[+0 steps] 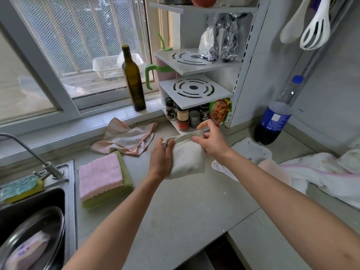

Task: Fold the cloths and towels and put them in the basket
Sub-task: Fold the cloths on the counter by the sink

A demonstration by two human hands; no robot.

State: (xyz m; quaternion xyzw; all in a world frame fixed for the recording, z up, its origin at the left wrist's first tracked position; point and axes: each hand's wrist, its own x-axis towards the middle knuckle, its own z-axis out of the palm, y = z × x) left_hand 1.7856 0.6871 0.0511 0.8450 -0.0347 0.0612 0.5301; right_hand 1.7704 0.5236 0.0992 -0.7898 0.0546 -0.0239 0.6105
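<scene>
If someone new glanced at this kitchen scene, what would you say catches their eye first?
First, the two hands at the centre: the left hand and right hand both grip a cream cloth held just above the counter. Next, the folded stack by the sink, a pink cloth lying on a green cloth. Behind, a dark olive oil bottle stands upright on the windowsill.

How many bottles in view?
2: a dark glass bottle on the windowsill, and a blue-label plastic bottle on the counter at right. Spice jars excluded; others may be hidden.
</scene>
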